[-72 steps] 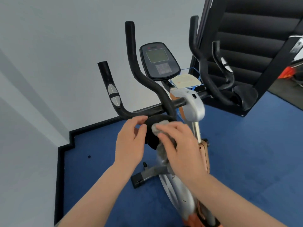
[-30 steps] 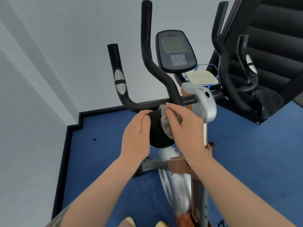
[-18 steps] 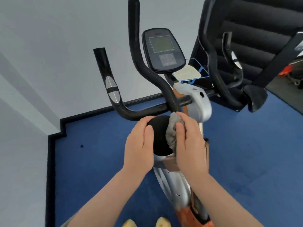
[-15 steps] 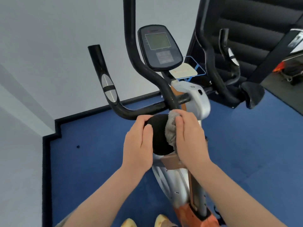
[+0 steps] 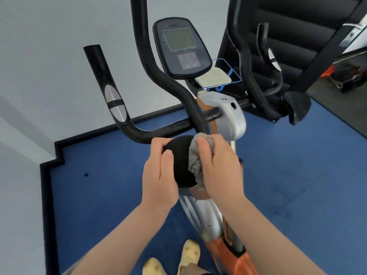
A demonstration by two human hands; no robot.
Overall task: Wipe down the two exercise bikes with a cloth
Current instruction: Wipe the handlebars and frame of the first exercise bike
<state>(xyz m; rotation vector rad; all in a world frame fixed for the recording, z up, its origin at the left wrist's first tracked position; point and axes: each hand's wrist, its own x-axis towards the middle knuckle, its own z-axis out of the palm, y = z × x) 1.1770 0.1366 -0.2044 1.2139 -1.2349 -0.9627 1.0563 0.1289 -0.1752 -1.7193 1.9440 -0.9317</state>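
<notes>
Both hands work at a round black pad under the exercise bike's handlebar. Her left hand cups the pad's left edge, fingers curled over it. Her right hand clutches a grey cloth and presses it on the pad's right side. Above the hands stands the console; below them, blue carpet.

Cloth lies on pad, below console.
</notes>
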